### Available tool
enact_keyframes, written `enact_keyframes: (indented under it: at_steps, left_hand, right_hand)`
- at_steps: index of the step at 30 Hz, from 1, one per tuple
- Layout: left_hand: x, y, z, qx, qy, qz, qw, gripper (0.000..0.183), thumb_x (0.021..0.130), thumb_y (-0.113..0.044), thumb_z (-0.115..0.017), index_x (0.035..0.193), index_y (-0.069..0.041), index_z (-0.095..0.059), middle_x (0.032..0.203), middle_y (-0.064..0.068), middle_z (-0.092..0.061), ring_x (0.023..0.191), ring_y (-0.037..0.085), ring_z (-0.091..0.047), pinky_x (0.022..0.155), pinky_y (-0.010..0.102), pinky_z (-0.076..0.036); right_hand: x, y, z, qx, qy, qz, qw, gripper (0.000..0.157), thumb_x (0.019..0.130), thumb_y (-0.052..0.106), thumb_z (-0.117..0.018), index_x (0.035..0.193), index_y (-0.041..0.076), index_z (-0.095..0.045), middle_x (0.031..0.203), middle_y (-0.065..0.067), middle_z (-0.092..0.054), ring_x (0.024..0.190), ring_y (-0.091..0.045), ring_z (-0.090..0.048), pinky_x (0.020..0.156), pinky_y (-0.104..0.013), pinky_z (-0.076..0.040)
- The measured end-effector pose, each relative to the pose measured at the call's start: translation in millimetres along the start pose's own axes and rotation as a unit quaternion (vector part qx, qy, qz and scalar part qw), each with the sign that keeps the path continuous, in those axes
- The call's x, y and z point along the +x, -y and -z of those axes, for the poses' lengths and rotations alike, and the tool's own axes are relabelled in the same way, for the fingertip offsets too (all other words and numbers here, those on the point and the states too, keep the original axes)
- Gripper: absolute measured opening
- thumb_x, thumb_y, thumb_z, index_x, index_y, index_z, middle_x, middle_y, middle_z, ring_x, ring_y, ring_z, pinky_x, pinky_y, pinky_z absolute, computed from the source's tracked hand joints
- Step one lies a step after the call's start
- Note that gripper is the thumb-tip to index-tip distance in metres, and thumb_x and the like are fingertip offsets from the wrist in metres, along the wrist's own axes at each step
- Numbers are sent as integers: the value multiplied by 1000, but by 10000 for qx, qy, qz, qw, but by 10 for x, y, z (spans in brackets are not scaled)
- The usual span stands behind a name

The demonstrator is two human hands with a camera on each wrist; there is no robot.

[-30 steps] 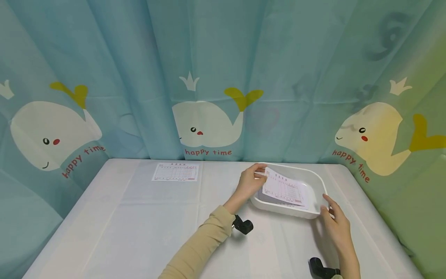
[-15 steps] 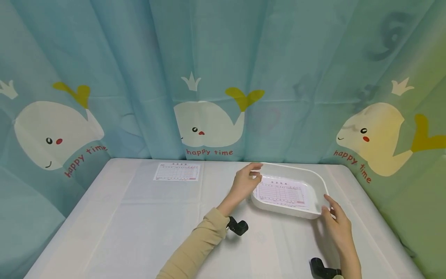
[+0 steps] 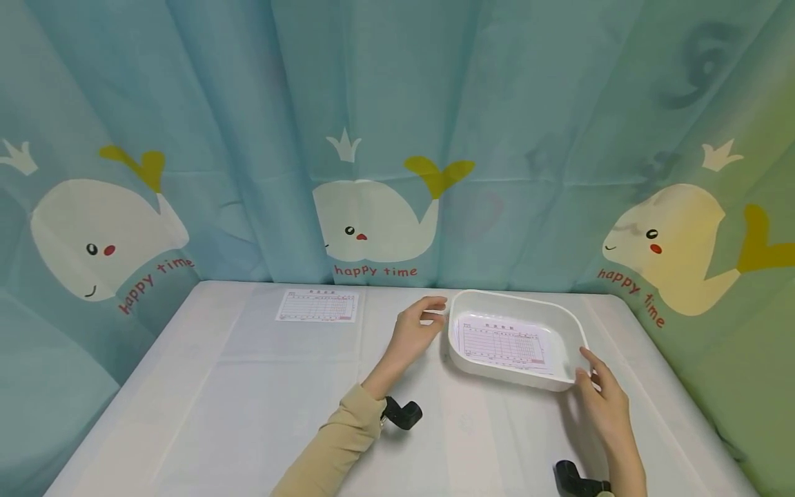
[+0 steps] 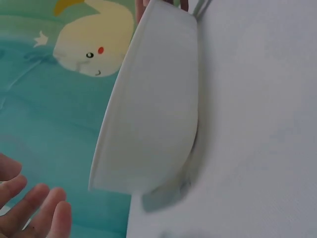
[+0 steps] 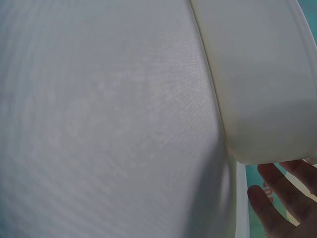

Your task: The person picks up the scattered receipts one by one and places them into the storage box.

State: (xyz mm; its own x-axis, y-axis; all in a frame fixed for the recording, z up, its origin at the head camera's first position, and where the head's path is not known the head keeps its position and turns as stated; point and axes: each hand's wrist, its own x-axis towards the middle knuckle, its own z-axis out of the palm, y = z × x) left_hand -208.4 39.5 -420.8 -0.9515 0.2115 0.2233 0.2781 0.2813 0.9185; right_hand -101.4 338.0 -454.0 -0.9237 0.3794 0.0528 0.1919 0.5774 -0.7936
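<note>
A white tray [image 3: 562, 348] stands on the table with printed paper forms [image 3: 500, 343] lying flat in it; more than one sheet edge shows. My left hand [image 3: 413, 334] is just left of the tray, apart from it, holding nothing. Its fingers [image 4: 32, 210] are loosely bent in the left wrist view, below and left of the tray's wall [image 4: 148, 114]. At the tray's right end my right hand [image 3: 604, 397] holds the rim. In the right wrist view, fingers [image 5: 282, 186] spread at the end wall; one touches it, another stands off.
Another printed form [image 3: 317, 306] lies at the back left of the white-covered table [image 3: 261, 414]. A blue-green curtain [image 3: 385, 90] with whale prints hangs behind and beside the table. Black camera mounts [image 3: 404, 413] sit on both wrists.
My left hand has let go of a form, which now lies flat in the tray. It has then drawn away to the left, past the tray's rim. My right hand has stayed at the rim.
</note>
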Motion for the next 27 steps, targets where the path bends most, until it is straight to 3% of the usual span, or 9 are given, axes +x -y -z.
enact_keyframes:
  at_steps: [2,5,7,9,14,18,21,24,27]
  left_hand:
    - [-20,29,52,-26,-58,-51,10000,33,90,-4,-58,123,-7,-63,117,12,-68,103,26,-67,85,33,-56]
    - [-50,72,132,-76,-182,-81,9998,33,89,-2,-59,121,-6,-64,115,14,-69,101,28,-67,85,36,-56]
    - [-77,95,191,-130,-245,-61,9996,33,88,-1,-59,120,-6,-64,114,15,-69,100,29,-67,85,37,-56]
    - [-109,123,251,-129,-303,-7,9995,33,88,-2,-60,120,-7,-64,113,14,-69,100,29,-67,86,38,-55]
    - [-191,183,427,-132,-422,90,9990,34,88,-1,-59,121,-6,-63,114,15,-68,101,30,-67,86,40,-55]
    - [-232,229,592,-79,-585,223,9980,34,88,0,-59,122,-6,-63,114,16,-67,102,31,-67,87,41,-54]
    - [-250,279,716,35,-730,349,9967,34,88,0,-59,122,-7,-63,115,15,-68,102,30,-67,87,40,-55]
    - [-270,326,840,128,-828,499,9952,35,89,-1,-59,122,-8,-63,116,15,-67,103,29,-66,87,40,-55]
    - [-284,377,965,216,-896,613,9939,34,89,-2,-58,123,-8,-62,117,16,-67,104,30,-66,87,40,-55]
  right_hand:
    - [1,-10,9,-97,-43,39,9999,49,101,23,-38,147,6,-36,150,-29,-33,120,-35,-47,98,-40,-44]
    - [-1,-28,25,-208,-117,162,9996,48,101,23,-40,145,6,-39,147,-29,-38,102,3,-48,83,-9,-39]
    - [-9,-31,34,-244,-147,198,9994,47,101,23,-42,145,7,-40,146,-29,-40,91,18,-35,72,0,-30]
    - [-12,-33,40,-238,-158,229,9993,47,101,23,-42,145,7,-41,145,-29,-40,86,24,-27,71,2,-28]
    - [-7,-26,41,-256,-126,141,9995,47,101,24,-41,145,8,-40,146,-28,-39,91,17,-31,72,0,-29]
    - [-5,-16,28,-264,-98,83,9996,48,101,24,-41,145,8,-40,147,-28,-38,105,-10,-45,73,-2,-29]
    - [-4,-15,20,-224,-78,80,9997,48,101,23,-40,146,7,-39,147,-29,-37,114,-31,-46,74,-4,-29]
    - [-3,-23,16,-156,-68,82,9998,48,101,23,-40,145,6,-39,148,-30,-36,118,-36,-46,75,-6,-29]
    - [0,-28,7,-180,-76,76,9998,48,101,23,-40,145,7,-39,148,-28,-37,115,-31,-46,75,-6,-30]
